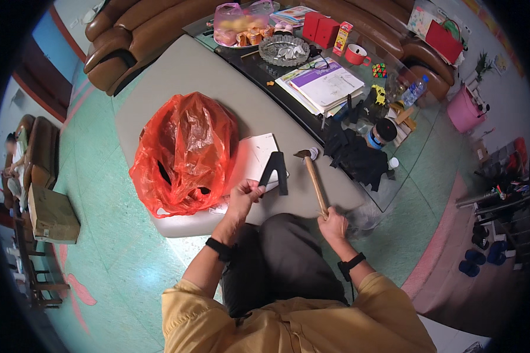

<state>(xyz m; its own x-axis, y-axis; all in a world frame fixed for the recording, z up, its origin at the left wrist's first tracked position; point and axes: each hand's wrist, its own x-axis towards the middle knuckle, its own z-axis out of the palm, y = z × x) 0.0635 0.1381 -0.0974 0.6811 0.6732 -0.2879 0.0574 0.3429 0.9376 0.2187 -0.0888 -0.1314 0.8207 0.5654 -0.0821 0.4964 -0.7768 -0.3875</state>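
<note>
My left hand pinches one end of a black strip, which is bent over into a narrow upside-down V. My right hand grips a hammer low on its wooden handle. The hammer's head points away from me, beside a small round whitish thing at the edge of the grey padded seat. Under the strip lie white sheets of paper. To the left of them sits a bulging red plastic bag; its contents cannot be made out. A heap of black strips lies at the right on the glass table.
On the dark glass-topped table stand a glass ashtray, stacked booklets, a red mug, a jar and a plastic bottle. A cardboard box rests on the floor at left. A person sits far left.
</note>
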